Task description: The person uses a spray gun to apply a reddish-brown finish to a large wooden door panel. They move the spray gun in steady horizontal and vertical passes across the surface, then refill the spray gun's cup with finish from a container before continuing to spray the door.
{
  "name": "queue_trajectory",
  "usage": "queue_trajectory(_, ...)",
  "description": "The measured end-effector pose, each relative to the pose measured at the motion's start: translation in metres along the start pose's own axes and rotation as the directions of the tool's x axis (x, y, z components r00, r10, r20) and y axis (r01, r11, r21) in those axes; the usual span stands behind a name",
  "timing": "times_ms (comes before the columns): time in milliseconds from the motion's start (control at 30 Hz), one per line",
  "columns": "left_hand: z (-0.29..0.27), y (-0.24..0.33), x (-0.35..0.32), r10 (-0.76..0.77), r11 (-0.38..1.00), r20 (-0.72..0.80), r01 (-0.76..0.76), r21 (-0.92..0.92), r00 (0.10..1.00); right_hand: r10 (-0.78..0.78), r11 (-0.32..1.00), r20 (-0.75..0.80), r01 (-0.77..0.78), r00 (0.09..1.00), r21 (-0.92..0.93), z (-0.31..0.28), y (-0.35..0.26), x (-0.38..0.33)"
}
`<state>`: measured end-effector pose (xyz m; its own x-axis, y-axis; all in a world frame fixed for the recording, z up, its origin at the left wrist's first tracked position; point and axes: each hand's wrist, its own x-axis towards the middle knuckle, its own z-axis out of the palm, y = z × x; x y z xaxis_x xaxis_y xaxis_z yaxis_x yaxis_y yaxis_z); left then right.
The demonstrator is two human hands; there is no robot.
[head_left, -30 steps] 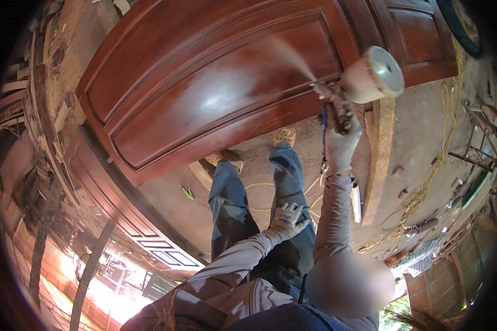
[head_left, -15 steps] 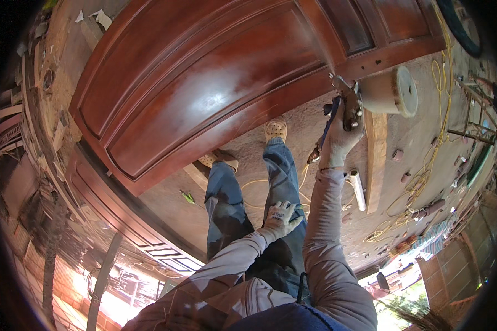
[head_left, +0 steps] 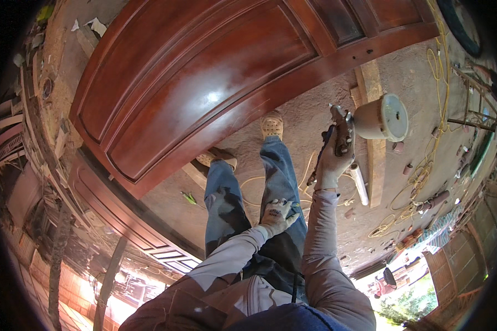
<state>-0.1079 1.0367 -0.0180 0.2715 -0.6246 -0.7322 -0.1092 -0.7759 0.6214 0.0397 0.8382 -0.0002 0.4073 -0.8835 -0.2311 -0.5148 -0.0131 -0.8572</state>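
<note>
The big red-brown door (head_left: pixel 182 121) is lying past the shoes (head_left: pixel 271 126), and its near edge is slanting up to the right. Bare floor (head_left: pixel 309 116) is showing between that edge and the spray gun (head_left: pixel 343 129), giving it open room. The right hand (head_left: pixel 335 161) is squeezing round the gun's handle. Its pale cup (head_left: pixel 378 118) is hanging above a wood beam (head_left: pixel 376 174). The left hand (head_left: pixel 276 217) is resting on a leg (head_left: pixel 284 171), fingers loosely spread. Since a second ago, when mist was hitting the door, the gun is sitting farther back, off the door.
</note>
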Motion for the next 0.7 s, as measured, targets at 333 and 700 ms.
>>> queue_trajectory(333, 0.007, 0.005, 0.000, -0.031, 0.999, -0.026, 0.030, -0.016, 0.999, -0.058, 0.997, 0.514, 0.076, 0.856, -0.013, -0.029, -0.001, -0.023)
queue_trajectory(700, -0.009, 0.016, 0.015, -0.065, 0.997, -0.135, 0.057, -0.061, 0.989, -0.259, 0.966, 0.568, 0.204, 0.781, 0.160, 0.077, -0.053, 0.033)
